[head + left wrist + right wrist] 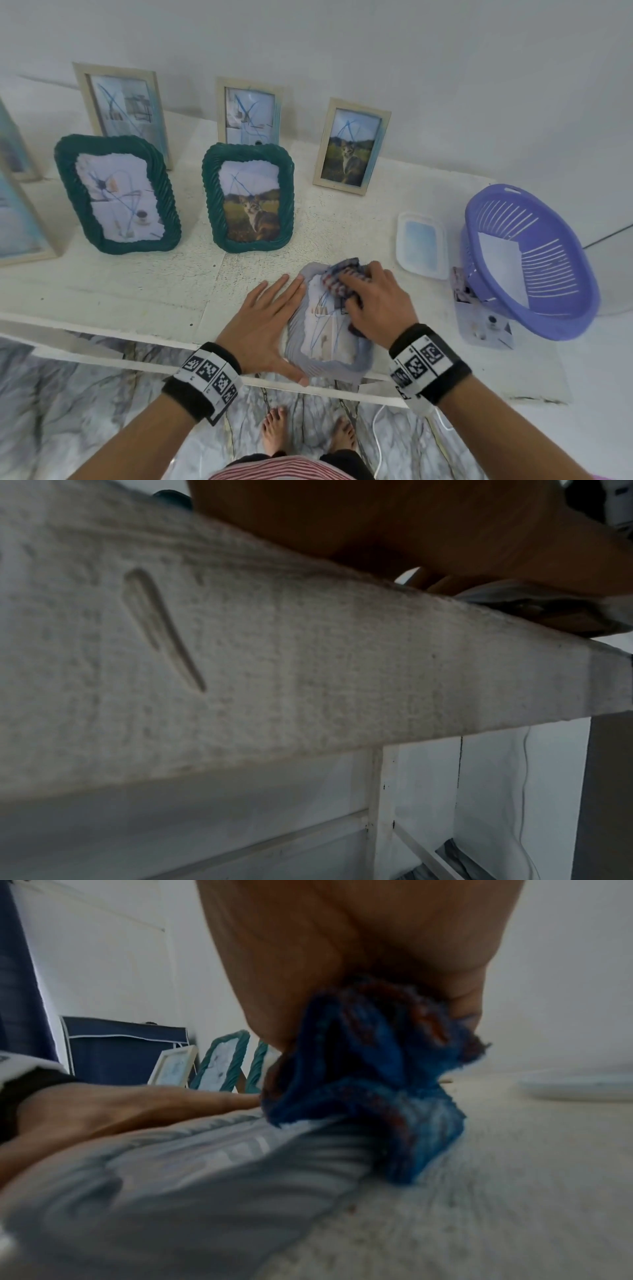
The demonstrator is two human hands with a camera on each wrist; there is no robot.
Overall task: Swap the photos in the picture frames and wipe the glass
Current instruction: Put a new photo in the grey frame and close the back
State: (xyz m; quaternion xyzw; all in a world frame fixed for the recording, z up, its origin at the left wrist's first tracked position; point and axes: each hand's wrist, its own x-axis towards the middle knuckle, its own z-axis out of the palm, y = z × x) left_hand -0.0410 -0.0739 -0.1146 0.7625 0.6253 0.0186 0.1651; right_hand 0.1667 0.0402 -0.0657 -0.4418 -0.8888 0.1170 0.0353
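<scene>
A grey ribbed picture frame (pixel 325 356) lies flat near the table's front edge, its glass streaked with blue scribbles. My right hand (pixel 373 301) grips a bunched blue-and-red cloth (pixel 342 279) and presses it on the upper part of the glass; the right wrist view shows the cloth (pixel 369 1074) bunched under my palm on the grey frame (pixel 192 1164). My left hand (pixel 270 315) lies flat with straight fingers against the frame's left edge. In the left wrist view only my left palm (pixel 411 526) and the table edge (pixel 274 669) are visible.
Two green wicker frames (pixel 118 193) (pixel 248 197) stand behind, with several pale wooden frames (pixel 351 147) further back. A white lidded tray (pixel 421 245) and a purple basket (pixel 527 260) sit at the right, with loose photos (pixel 483 322) beside the basket.
</scene>
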